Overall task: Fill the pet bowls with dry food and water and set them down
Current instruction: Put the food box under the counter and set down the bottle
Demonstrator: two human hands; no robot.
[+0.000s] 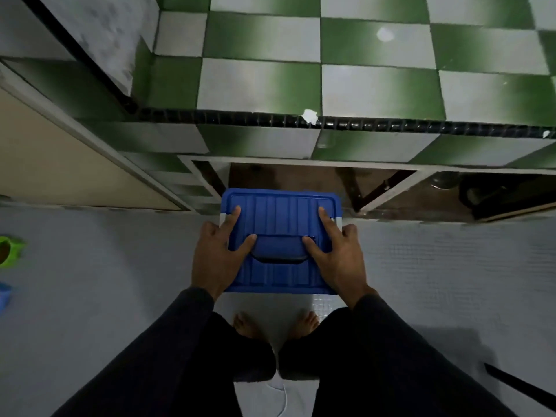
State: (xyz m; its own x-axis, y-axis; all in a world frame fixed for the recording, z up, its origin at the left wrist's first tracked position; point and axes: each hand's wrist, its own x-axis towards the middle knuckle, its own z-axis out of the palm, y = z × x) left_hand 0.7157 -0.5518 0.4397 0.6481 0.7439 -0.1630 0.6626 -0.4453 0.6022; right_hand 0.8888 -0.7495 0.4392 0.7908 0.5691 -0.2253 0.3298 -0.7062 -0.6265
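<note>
Blue plastic lid is sitting directly under both hands. Left hand is lying on the lid's left edge, index finger and thumb spread flat on top, other fingers wrapping down over the side. Right hand is mirroring it on the right edge, index finger and thumb stretched out on the lid, remaining fingers going over the rim. Both thumbs are touching the ends of the recessed handle in the lid's middle. Lidded container is sitting between the hands, in front of two bare feet on a pale floor. Dark sleeves are covering both arms. Beyond the box, an open cabinet is showing under a green-and-white checkered tiled surface. Far left on the floor, a green bowl and a light blue bowl are lying well apart from the hands, cut off by the frame edge.
</note>
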